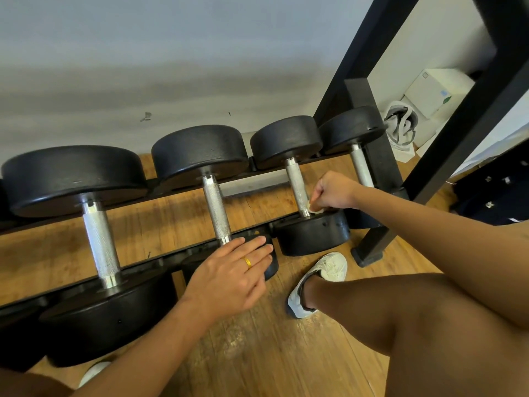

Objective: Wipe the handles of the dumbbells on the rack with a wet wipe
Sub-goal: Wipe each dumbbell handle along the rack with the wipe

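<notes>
4 dumbbells on a rack, wooden floor, grey wall.

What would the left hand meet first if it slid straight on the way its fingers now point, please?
The left hand lies flat on the second dumbbell's front weight and points toward the third dumbbell's front weight. It would probably meet that weight first, though depth is unclear.

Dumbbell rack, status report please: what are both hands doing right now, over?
Right hand pinches wet wipe at third handle from left, near end. Left hand flat on second dumbbell's near head. Nothing blocking the handles.
</notes>
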